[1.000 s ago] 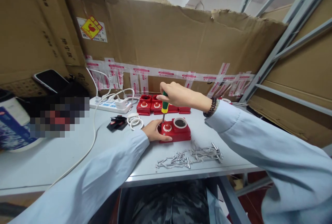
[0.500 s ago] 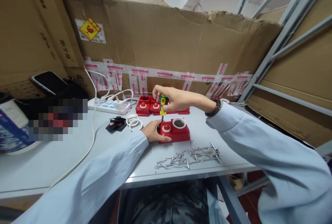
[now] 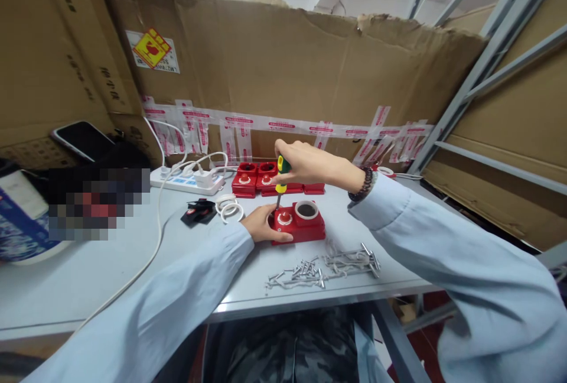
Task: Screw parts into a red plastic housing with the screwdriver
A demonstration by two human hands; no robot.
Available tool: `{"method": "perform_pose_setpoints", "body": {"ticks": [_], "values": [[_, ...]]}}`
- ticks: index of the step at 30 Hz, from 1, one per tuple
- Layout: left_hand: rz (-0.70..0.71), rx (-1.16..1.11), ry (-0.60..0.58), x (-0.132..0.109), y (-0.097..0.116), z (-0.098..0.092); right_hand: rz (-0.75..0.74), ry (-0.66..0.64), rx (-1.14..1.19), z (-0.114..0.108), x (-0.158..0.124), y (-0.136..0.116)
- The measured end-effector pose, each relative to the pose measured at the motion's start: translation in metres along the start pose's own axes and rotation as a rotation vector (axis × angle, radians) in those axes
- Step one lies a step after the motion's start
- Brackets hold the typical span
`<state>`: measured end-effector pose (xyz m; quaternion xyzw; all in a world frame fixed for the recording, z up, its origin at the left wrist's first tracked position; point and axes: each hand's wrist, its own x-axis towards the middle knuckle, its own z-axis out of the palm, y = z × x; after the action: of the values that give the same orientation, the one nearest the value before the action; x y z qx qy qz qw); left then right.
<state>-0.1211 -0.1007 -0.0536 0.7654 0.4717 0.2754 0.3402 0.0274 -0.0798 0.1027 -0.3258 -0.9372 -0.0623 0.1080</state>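
Note:
My left hand (image 3: 262,224) grips the left end of a red housing (image 3: 305,232) that lies on the table. This housing carries a red dome in a white ring (image 3: 284,217) and a round dark opening with a white rim. Above its left end, my right hand (image 3: 305,164) is closed around the green and yellow handle of a screwdriver (image 3: 281,185). The shaft points down beside the fingers of my left hand, and its tip is hidden there. Loose screws (image 3: 305,270) and metal rods with white cords (image 3: 349,262) lie in front of the housing.
Several more red housings (image 3: 245,182) stand in a row behind my hands. White rings (image 3: 231,211) and a small black item (image 3: 198,213) lie to the left, near a white power strip (image 3: 186,182). A white cable (image 3: 159,223) crosses the table. Cardboard (image 3: 283,70) walls the back.
My right hand and the top of the screwdriver have shifted slightly right and up, and the wrist has turned a little. My left hand and the housing stay almost in place.

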Motion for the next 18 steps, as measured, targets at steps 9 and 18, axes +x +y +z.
{"method": "perform_pose_setpoints", "body": {"ticks": [9, 18], "values": [[-0.010, 0.047, -0.009, 0.0009, 0.0010, -0.0015, -0.043, -0.059, 0.108, -0.0067, -0.0008, -0.0033], [-0.006, 0.027, -0.012, 0.0007, -0.0003, -0.0011, -0.010, -0.024, 0.157, -0.0019, 0.0005, -0.0037]]}}
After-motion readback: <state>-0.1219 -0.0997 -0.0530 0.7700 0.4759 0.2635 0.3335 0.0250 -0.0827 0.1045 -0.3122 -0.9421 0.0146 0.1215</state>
